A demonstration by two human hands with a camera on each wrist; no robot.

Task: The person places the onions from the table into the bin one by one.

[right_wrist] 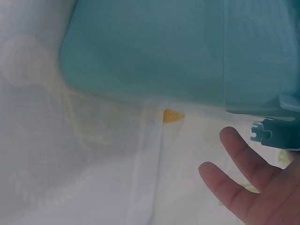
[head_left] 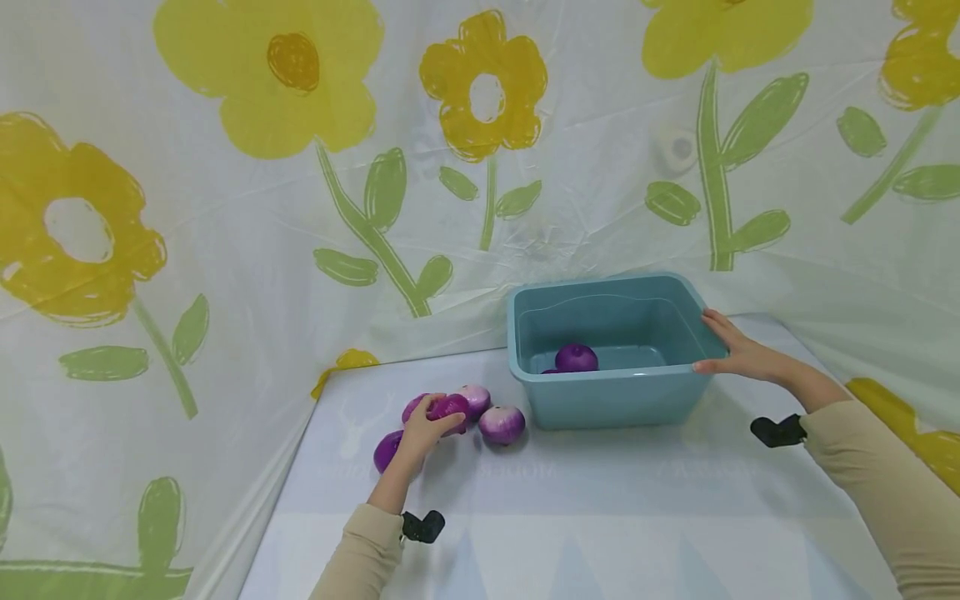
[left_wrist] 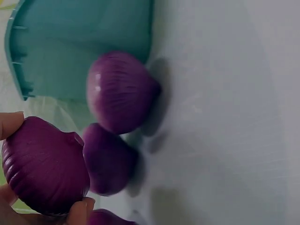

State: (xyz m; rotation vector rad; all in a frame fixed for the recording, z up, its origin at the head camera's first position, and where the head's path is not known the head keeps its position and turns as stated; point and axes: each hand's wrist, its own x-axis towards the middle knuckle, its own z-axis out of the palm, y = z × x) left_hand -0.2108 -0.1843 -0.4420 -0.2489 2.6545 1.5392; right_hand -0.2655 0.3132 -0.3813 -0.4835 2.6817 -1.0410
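Note:
In the head view my left hand [head_left: 424,429] pinches a purple onion [head_left: 452,410] between thumb and fingertips, above a cluster of several onions. The held onion [left_wrist: 47,166] fills the lower left of the left wrist view, fingertips at its sides. A paler purple-white onion [head_left: 502,425] sits closest to the bin, and a darker onion [head_left: 386,450] lies partly behind the left wrist. My right hand [head_left: 750,354] rests at the right end of the blue-green plastic bin [head_left: 607,400], fingers spread along its rim. Two outstretched fingers [right_wrist: 239,152] show beneath the rim in the right wrist view.
Inside the bin lies a purple onion [head_left: 576,358], with part of another beside it, mostly hidden by the front wall. The white table [head_left: 600,500] backs onto a hanging cloth [head_left: 247,250] printed with yellow flowers.

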